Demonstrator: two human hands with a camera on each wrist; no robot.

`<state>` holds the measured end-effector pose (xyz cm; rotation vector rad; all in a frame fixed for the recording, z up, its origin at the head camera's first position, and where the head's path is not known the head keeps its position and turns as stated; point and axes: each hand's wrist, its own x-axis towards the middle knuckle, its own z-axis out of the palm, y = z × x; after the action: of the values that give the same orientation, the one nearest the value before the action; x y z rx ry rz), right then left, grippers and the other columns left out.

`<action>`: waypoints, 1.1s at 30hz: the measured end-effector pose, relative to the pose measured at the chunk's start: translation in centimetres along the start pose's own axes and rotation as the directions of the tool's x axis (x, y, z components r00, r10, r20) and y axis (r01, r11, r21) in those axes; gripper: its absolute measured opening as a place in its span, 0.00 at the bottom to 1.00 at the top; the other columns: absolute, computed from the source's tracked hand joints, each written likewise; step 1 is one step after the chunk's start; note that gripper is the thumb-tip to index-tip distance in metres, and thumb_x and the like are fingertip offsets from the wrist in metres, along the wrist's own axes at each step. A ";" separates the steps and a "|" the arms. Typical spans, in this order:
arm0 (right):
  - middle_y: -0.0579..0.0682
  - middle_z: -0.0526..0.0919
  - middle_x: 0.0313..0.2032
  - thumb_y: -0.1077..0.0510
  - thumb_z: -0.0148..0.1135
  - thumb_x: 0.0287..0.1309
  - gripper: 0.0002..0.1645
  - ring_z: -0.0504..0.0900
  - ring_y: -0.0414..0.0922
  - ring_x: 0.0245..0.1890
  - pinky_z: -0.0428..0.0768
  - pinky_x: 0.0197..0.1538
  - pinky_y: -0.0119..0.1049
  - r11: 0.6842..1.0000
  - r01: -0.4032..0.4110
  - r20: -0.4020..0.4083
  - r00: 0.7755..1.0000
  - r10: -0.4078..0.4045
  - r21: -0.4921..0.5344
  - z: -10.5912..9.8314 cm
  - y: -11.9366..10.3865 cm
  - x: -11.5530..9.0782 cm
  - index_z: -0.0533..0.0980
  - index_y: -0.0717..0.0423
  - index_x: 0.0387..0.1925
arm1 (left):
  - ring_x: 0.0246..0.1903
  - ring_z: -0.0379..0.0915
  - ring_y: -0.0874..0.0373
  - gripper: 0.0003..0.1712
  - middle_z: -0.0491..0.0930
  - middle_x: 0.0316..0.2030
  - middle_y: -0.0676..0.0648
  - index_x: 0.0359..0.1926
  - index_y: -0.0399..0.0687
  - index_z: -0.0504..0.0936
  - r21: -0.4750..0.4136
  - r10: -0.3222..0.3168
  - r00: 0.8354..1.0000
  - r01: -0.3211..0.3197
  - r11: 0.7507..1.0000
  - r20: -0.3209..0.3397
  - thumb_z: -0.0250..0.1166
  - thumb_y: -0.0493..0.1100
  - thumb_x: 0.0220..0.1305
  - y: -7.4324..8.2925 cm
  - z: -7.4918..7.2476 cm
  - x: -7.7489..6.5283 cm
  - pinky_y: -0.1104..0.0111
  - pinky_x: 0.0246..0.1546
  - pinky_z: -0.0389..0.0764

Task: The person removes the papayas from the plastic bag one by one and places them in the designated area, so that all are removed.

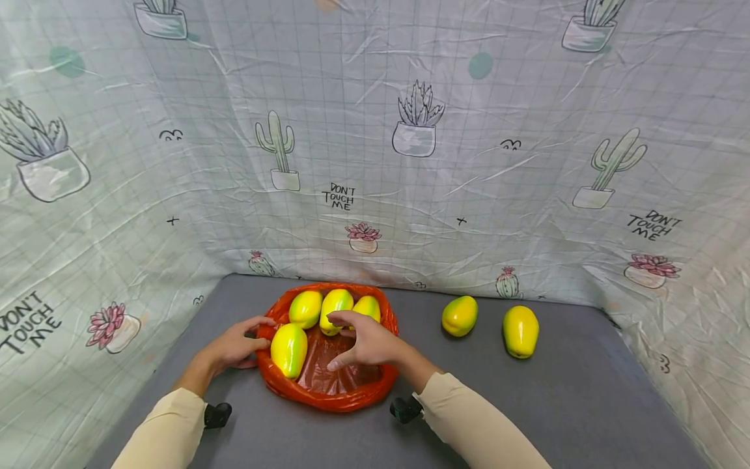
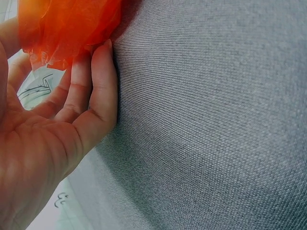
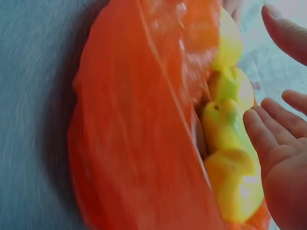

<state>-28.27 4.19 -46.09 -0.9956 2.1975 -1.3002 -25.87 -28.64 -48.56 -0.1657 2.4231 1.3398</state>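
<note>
A red plastic bag (image 1: pixel 328 397), its rim folded out into a ring, stands on the grey table and holds several yellow-green mangoes (image 1: pixel 289 350). At its left side my left hand (image 1: pixel 239 343) grips the bag's edge; in the left wrist view, its fingers (image 2: pixel 103 76) lie against the red plastic (image 2: pixel 72 28). Over the bag's right part hovers my right hand (image 1: pixel 372 342), fingers spread and nothing held. It partly covers the back-right mango (image 1: pixel 368 306). In the right wrist view, mangoes (image 3: pixel 235 184) show in a row beside that hand.
Two more mangoes lie right of the bag: one nearer (image 1: pixel 459 316) and one farther right (image 1: pixel 521 332). A cactus-print sheet (image 1: pixel 375 163) hangs behind the grey table (image 1: pixel 469 397) and along both sides.
</note>
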 end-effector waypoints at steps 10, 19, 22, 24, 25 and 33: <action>0.54 0.68 0.75 0.53 0.82 0.51 0.57 0.70 0.52 0.74 0.71 0.76 0.44 0.996 -0.024 -0.053 0.998 0.019 -0.088 3.2 0.0 2.3 0.62 0.57 0.77 | 0.42 0.76 0.51 0.30 0.62 0.64 0.33 0.70 0.49 0.72 -0.005 0.000 1.000 0.000 1.000 -0.002 0.65 0.43 0.69 0.1 -0.1 0.1 0.61 0.36 0.86; 0.51 0.71 0.72 0.52 0.85 0.47 0.59 0.72 0.50 0.71 0.73 0.74 0.42 0.995 0.028 -0.061 0.998 -0.033 -0.093 5.1 0.3 3.7 0.62 0.55 0.77 | 0.43 0.77 0.51 0.30 0.63 0.64 0.32 0.70 0.48 0.71 -0.017 0.003 1.000 -0.003 1.000 -0.003 0.66 0.42 0.68 -0.2 -0.1 -0.1 0.61 0.37 0.87; 0.49 0.70 0.73 0.50 0.85 0.45 0.61 0.71 0.48 0.71 0.71 0.75 0.42 0.992 0.013 -0.063 0.998 -0.021 -0.122 5.6 0.0 4.1 0.61 0.53 0.77 | 0.42 0.77 0.51 0.30 0.64 0.63 0.32 0.70 0.47 0.71 -0.016 0.005 1.000 -0.005 1.000 -0.006 0.66 0.42 0.68 -0.2 -0.1 -0.1 0.61 0.37 0.87; 0.49 0.69 0.73 0.49 0.85 0.46 0.61 0.70 0.46 0.71 0.69 0.76 0.41 0.987 0.010 -0.063 0.998 -0.020 -0.163 5.9 -0.1 4.4 0.61 0.52 0.78 | 0.42 0.77 0.50 0.30 0.64 0.63 0.32 0.70 0.47 0.72 -0.018 0.001 1.000 -0.001 1.000 -0.007 0.66 0.41 0.67 -0.1 0.0 -0.2 0.61 0.37 0.87; 0.49 0.68 0.73 0.49 0.85 0.46 0.61 0.69 0.45 0.72 0.68 0.76 0.41 0.982 0.007 -0.064 0.998 -0.020 -0.191 6.1 -0.1 4.6 0.61 0.52 0.78 | 0.42 0.77 0.50 0.30 0.64 0.63 0.32 0.70 0.47 0.72 -0.017 0.001 1.000 -0.001 1.000 -0.007 0.66 0.41 0.67 0.0 0.0 -0.2 0.61 0.37 0.87; 0.50 0.67 0.74 0.52 0.84 0.45 0.61 0.69 0.45 0.72 0.69 0.76 0.40 0.953 0.040 -0.057 0.997 -0.061 -0.301 7.0 -0.1 5.3 0.60 0.53 0.77 | 0.42 0.77 0.51 0.30 0.65 0.63 0.32 0.69 0.47 0.72 -0.009 0.011 1.000 -0.011 1.000 -0.015 0.66 0.42 0.67 0.0 0.2 -0.2 0.61 0.37 0.87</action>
<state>-27.33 -3.90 -49.35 -1.1394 2.4879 -1.0515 -25.64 -28.48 -48.55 -0.1655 2.4334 1.3593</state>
